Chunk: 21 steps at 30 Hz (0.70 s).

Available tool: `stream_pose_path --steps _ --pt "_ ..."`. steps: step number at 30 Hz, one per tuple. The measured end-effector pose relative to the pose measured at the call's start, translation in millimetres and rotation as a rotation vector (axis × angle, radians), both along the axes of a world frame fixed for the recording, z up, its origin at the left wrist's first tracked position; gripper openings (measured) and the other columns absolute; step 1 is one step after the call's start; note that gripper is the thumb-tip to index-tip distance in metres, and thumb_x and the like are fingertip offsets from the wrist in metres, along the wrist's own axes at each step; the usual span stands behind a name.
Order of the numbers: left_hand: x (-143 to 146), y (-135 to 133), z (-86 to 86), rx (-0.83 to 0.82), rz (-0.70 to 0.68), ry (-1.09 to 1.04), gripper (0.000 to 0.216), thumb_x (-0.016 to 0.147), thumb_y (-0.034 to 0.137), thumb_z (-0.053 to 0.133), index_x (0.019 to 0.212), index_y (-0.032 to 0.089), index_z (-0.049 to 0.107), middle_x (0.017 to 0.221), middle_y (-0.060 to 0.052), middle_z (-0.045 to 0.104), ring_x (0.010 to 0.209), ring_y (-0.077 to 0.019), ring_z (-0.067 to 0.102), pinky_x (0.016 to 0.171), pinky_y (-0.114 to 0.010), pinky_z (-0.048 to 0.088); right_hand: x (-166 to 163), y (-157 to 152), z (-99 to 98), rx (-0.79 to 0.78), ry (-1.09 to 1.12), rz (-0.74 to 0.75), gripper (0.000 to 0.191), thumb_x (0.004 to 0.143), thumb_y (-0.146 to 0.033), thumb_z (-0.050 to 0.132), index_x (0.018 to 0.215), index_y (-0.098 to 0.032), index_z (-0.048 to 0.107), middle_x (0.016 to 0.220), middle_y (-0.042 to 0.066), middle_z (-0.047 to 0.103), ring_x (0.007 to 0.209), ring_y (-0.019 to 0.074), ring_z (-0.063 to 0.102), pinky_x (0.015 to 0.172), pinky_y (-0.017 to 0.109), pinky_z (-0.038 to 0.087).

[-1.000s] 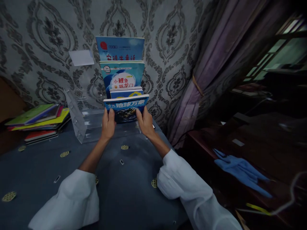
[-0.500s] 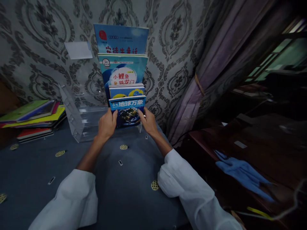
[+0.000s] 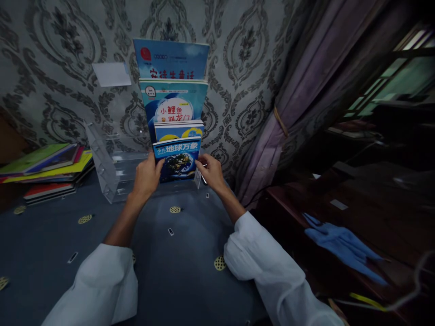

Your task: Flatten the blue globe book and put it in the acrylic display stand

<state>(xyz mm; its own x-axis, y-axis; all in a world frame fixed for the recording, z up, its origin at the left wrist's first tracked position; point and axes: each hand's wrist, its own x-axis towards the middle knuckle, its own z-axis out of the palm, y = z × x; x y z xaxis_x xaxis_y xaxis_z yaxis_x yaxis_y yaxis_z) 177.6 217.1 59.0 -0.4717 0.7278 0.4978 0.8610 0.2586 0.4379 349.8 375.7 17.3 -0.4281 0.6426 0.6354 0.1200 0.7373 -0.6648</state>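
Observation:
A dark blue book (image 3: 178, 160) with a globe on its cover stands at the front of a clear acrylic rack (image 3: 105, 170). My left hand (image 3: 145, 179) grips its left edge, the thumb on the cover and the fingers hidden behind. At the right edge, my right hand (image 3: 211, 172) holds the book between thumb and bent fingers, close to the rack's side panel. Behind it rise a book with a blue and yellow cover (image 3: 178, 131), a teal book (image 3: 176, 95) and a taller blue book (image 3: 171, 56), stepped upward in the rack.
Left of the rack lies a pile of colourful books (image 3: 50, 163) on the dark blue patterned tablecloth (image 3: 176, 267). A white card (image 3: 111, 74) shows above the rack, before the patterned wall. To the right hang a tied curtain (image 3: 268, 149) and, lower, a blue cloth (image 3: 343, 244).
The globe book has shifted slightly left and down in the rack's front. My left hand moved left with it, and my right thumb slid from the cover towards its right edge.

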Motion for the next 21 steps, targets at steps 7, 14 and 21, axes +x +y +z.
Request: stream_pose_path --steps 7,14,21 --pt "15 -1 4.4 -0.14 0.045 0.121 0.025 0.104 0.032 0.041 0.112 0.013 0.055 0.098 -0.015 0.075 0.086 -0.0271 0.074 0.077 -0.034 0.053 -1 2 -2.6 -0.076 0.048 -0.029 0.016 0.085 -0.03 0.057 0.089 -0.019 0.068 0.082 0.005 0.072 0.077 0.0238 0.069 0.074 0.037 0.055" --pt "27 -5 10.0 -0.461 0.213 0.241 0.041 0.107 0.039 0.029 0.12 0.012 0.057 0.098 -0.021 0.074 0.093 -0.0369 0.074 0.079 -0.043 0.054 1 0 -1.1 -0.063 0.057 -0.06 0.02 0.084 -0.03 0.058 0.096 -0.019 0.07 0.08 0.006 0.072 0.076 0.0251 0.069 0.072 0.037 0.055" --pt "29 -4 8.7 -0.471 0.22 0.253 0.041 0.107 0.034 0.026 0.118 0.011 0.058 0.097 -0.021 0.075 0.092 -0.0352 0.074 0.078 -0.041 0.054 -2 2 -5.6 -0.08 0.12 -0.085 0.018 0.085 -0.03 0.056 0.092 -0.021 0.07 0.08 0.005 0.073 0.077 0.0248 0.07 0.071 0.037 0.057"
